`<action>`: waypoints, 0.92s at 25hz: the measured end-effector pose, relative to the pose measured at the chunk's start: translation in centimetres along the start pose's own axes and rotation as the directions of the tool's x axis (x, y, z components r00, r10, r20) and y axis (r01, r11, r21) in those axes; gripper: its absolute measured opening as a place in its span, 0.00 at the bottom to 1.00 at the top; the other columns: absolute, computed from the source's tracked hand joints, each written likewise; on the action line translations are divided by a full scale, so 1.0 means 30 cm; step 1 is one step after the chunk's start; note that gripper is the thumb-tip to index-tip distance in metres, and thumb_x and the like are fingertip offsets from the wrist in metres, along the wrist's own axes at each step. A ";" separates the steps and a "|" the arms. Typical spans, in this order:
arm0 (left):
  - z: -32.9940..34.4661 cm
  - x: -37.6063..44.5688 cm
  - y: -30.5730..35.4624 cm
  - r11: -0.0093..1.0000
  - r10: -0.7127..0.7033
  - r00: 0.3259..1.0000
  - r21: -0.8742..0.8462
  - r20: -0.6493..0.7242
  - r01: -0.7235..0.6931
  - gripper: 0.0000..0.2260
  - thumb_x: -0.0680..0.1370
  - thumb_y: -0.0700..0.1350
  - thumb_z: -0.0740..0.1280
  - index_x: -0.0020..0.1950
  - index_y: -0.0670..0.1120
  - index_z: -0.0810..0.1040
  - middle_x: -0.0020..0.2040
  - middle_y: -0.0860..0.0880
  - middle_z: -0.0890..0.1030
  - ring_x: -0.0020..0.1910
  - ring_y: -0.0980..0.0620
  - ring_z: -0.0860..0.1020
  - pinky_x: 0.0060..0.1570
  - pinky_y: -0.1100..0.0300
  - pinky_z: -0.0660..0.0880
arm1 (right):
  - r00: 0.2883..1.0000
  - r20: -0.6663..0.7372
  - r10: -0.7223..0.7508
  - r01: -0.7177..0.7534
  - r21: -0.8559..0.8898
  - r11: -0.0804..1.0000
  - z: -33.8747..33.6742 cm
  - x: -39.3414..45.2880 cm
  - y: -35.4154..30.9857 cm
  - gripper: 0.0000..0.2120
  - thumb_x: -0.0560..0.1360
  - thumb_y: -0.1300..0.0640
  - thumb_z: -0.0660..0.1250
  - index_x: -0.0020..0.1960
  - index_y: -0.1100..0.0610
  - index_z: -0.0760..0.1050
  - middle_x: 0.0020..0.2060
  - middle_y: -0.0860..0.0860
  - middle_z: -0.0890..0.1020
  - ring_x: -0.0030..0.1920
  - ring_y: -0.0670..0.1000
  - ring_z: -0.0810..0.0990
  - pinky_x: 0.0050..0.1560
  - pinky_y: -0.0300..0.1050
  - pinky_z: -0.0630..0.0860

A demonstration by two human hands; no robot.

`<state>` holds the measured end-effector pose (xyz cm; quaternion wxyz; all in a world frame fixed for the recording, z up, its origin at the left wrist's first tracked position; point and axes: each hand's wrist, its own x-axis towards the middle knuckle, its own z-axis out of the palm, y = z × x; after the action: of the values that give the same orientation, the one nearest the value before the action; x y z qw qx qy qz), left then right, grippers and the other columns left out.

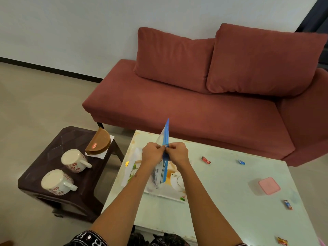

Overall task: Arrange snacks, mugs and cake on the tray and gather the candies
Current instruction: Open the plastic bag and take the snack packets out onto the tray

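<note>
Both grips are pinched on the blue zip strip of a clear bag point(164, 164): the left hand point(152, 153) and the right hand point(178, 153) meet knuckle to knuckle, fingers curled tight on the seal from either side. The bag hangs edge-on between them, above the tray point(170, 197) on the table point(221, 192), with one end of the strip sticking up past the hands. Holding it over the tray looks deliberate, so that whatever comes out lands there; I judge the step to be pulling the seal apart, though whether it has given yet I cannot tell. What is inside is too blurred to name.

The rest waits. Two flowered mugs point(58, 181) stand mouth down on the dark stool point(71, 174) to the left, with the half-round brown cake point(98, 142) on paper behind them, near the tray but not on it. Candies lie scattered across the table's right side: a red one point(205, 159), a blue one point(241, 161), one point(287, 204) near the edge, another point(282, 240) at the bottom corner. A pink-lidded box point(266, 186) sits among them, a likely place to gather them.
</note>
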<state>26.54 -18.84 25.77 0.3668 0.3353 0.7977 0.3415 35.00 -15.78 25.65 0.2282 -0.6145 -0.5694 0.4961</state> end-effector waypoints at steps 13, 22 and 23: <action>0.078 -0.046 -0.078 0.999 0.041 0.993 0.029 -0.109 -0.038 0.09 0.75 0.42 0.66 0.39 0.38 0.81 0.36 0.41 0.81 0.33 0.46 0.79 0.42 0.54 0.80 | 0.994 -0.065 -0.087 0.063 -0.314 0.947 0.019 -0.018 0.046 0.07 0.73 0.64 0.64 0.43 0.64 0.81 0.40 0.57 0.83 0.41 0.54 0.79 0.37 0.37 0.70; 0.036 -0.051 -0.088 0.988 0.055 0.980 0.154 -0.193 -0.025 0.07 0.74 0.39 0.66 0.39 0.36 0.77 0.40 0.38 0.81 0.37 0.45 0.78 0.32 0.61 0.68 | 0.988 -0.143 -0.066 -0.009 -0.474 0.880 0.012 -0.019 0.086 0.08 0.74 0.63 0.62 0.46 0.65 0.78 0.45 0.59 0.82 0.45 0.57 0.80 0.41 0.46 0.73; 0.018 -0.047 -0.093 0.983 0.079 0.975 0.177 -0.209 -0.042 0.06 0.74 0.37 0.65 0.41 0.35 0.78 0.40 0.38 0.81 0.37 0.46 0.77 0.32 0.61 0.67 | 0.984 -0.171 -0.058 -0.030 -0.468 0.883 -0.010 -0.015 0.091 0.08 0.74 0.65 0.61 0.47 0.65 0.78 0.46 0.60 0.82 0.47 0.59 0.80 0.43 0.47 0.74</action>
<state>26.89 -21.30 23.79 0.2375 0.3512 0.8485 0.3167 36.62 -16.79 23.61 0.1271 -0.6895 -0.6538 0.2846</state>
